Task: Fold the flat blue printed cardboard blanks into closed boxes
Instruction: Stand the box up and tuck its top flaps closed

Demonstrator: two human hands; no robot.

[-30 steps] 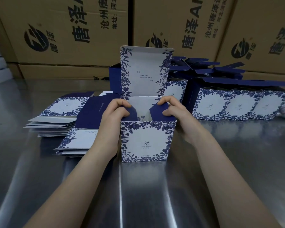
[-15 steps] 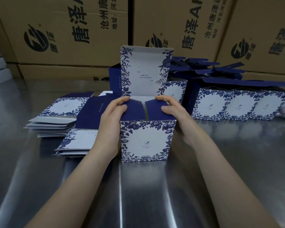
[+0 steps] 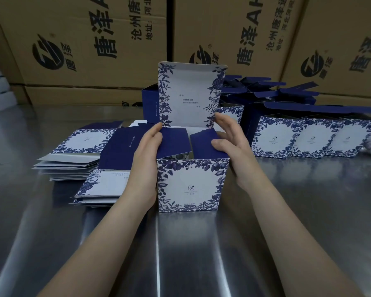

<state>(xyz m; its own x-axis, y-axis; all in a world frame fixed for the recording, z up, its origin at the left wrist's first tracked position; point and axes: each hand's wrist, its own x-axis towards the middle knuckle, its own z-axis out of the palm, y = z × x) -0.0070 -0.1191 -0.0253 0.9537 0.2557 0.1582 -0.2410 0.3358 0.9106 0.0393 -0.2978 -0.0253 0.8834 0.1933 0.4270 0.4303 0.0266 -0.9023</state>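
You're at the side-flap step: box (image 3: 189,185) sitting mid-frame, left hand (image 3: 147,159) pressing the left flap (image 3: 174,140) with straight fingers, right hand (image 3: 229,144) spread loose, thumb touching the right flap (image 3: 204,144). Next I'm guessing you're swinging the upright lid (image 3: 189,95) down and tucking its edge in. Blanks (image 3: 81,146) crowding mid-left; your moving room's lying on the table (image 3: 201,254), lower frame.

Back row, on the left shipping carton (image 3: 84,39): large black characters 唐泽, with smaller lines 沧州唐泽 and 地址:河北, both cut off at the top edge, and a round black logo beside them. The middle carton (image 3: 234,35) bears the same 唐泽, then Latin letters beginning A, the next possibly H; its logo carries an ® mark. The right carton (image 3: 341,43) shows 唐泽 and the logo, partly cropped. The open box (image 3: 191,185) has a small emblem and print on its front panel, illegible. The raised lid (image 3: 189,97) has a few short printed lines, too small to read.
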